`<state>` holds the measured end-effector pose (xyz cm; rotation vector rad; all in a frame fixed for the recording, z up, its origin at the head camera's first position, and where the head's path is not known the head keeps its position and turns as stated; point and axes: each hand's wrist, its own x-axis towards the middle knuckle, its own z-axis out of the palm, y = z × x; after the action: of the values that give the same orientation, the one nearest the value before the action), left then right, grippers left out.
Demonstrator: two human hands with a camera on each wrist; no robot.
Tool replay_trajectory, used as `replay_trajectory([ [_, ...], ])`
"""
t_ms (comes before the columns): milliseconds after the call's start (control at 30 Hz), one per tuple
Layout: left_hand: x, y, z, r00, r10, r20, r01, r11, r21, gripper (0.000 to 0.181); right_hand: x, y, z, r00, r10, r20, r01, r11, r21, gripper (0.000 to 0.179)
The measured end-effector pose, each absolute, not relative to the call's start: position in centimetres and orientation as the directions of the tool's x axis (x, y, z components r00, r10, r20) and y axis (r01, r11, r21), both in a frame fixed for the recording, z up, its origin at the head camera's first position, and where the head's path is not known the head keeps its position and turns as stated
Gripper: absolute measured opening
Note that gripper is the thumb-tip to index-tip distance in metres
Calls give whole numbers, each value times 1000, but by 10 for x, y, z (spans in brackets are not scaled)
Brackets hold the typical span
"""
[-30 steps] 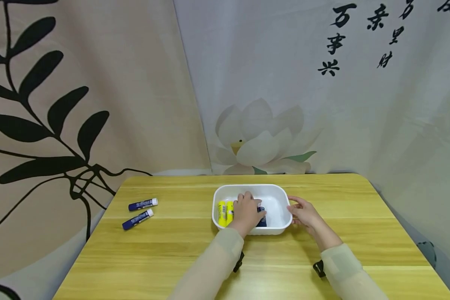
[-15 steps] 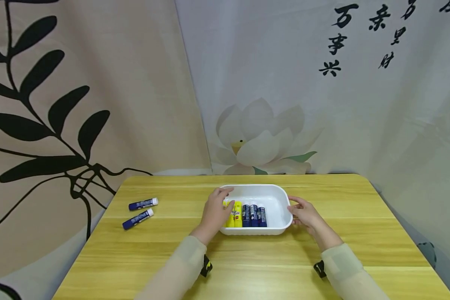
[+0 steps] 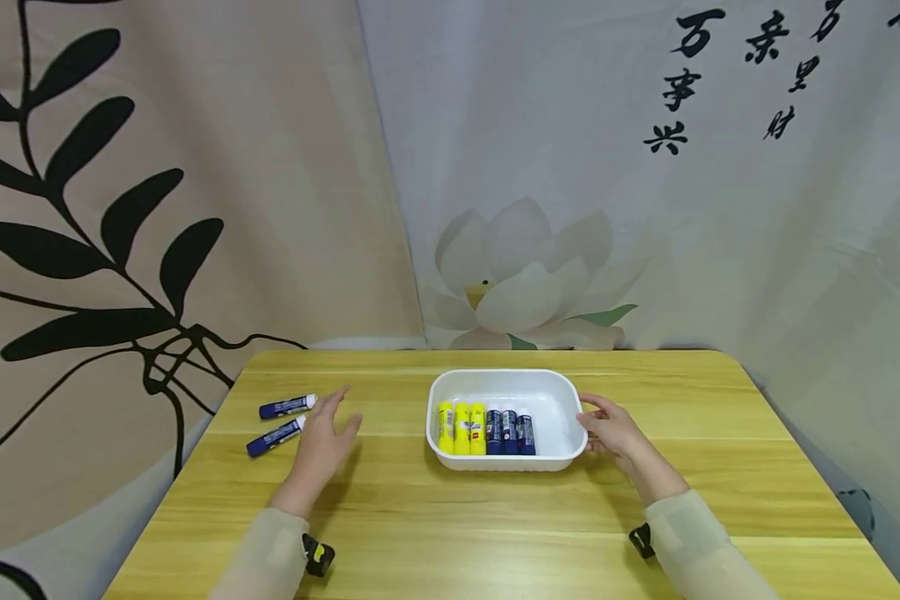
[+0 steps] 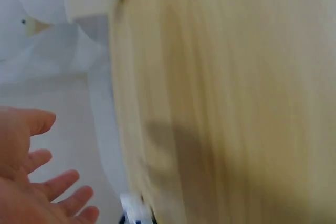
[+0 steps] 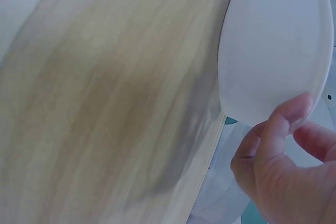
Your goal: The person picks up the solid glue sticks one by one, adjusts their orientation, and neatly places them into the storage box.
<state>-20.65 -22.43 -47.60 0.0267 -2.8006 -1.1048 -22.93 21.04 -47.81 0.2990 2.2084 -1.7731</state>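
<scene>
My left hand (image 3: 321, 448) is over the table's left side with its fingers spread, holding nothing. Just beyond it lie two blue glue sticks with white caps, an upper one (image 3: 287, 407) and a lower one (image 3: 275, 437). A blurred white cap (image 4: 135, 209) shows below the open fingers in the left wrist view. My right hand (image 3: 617, 433) grips the right end of a white plastic bin (image 3: 562, 457), thumb and fingers at its rim in the right wrist view. Inside, yellow glue sticks (image 3: 462, 429) stand in a row beside dark blue ones (image 3: 509, 432).
The bin stands on a wooden table (image 3: 450, 533), near the back edge. A printed curtain (image 3: 307, 167) hangs right behind the table. Each wrist wears a small black device, as on the left wrist camera mount (image 3: 318, 556).
My left hand has left the glue sticks inside the bin and travelled left to the two loose ones. The yellow and blue sticks in the bin are uncovered. My right hand stays at the rim.
</scene>
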Motion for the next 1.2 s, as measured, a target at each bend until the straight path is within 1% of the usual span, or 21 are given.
replay_trajectory([
  [133, -200, -259, -477, -997, -23, 74, 22, 832, 555, 64, -229, 211, -478, -935, -20, -353, 341, 216, -915, 48],
  [233, -196, -281, -478, -999, -21, 30, -5, 896, 443, 70, -228, 210, -478, -937, -25, -349, 336, 211, -918, 48],
  [367, -193, -302, -481, -1000, -23, -15, -27, 940, 339, 74, -227, 210, -478, -938, -30, -346, 332, 214, -919, 48],
  [500, -194, -318, -487, -1000, -26, -15, -29, 953, 301, 73, -227, 210, -478, -938, -29, -345, 332, 213, -919, 48],
  [567, -196, -325, -490, -1000, -23, 5, -21, 961, 277, 71, -227, 210, -478, -938, -27, -346, 333, 213, -919, 48],
  [767, -200, -329, -491, -993, 40, 110, 57, 986, 159, 48, -227, 210, -478, -937, -25, -349, 337, 208, -918, 48],
  [833, -201, -328, -489, -994, 45, 104, 60, 988, 144, 44, -227, 210, -478, -937, -26, -349, 337, 208, -918, 48],
  [900, -202, -327, -487, -997, 35, 71, 45, 989, 143, 44, -227, 210, -478, -937, -28, -348, 335, 210, -918, 48],
  [1067, -205, -326, -484, -1000, 15, -8, 14, 992, 124, 47, -227, 210, -478, -937, -27, -347, 334, 212, -918, 48],
  [1200, -206, -327, -485, -1000, 5, -20, 3, 995, 97, 50, -227, 210, -478, -937, -27, -349, 335, 216, -917, 49],
])
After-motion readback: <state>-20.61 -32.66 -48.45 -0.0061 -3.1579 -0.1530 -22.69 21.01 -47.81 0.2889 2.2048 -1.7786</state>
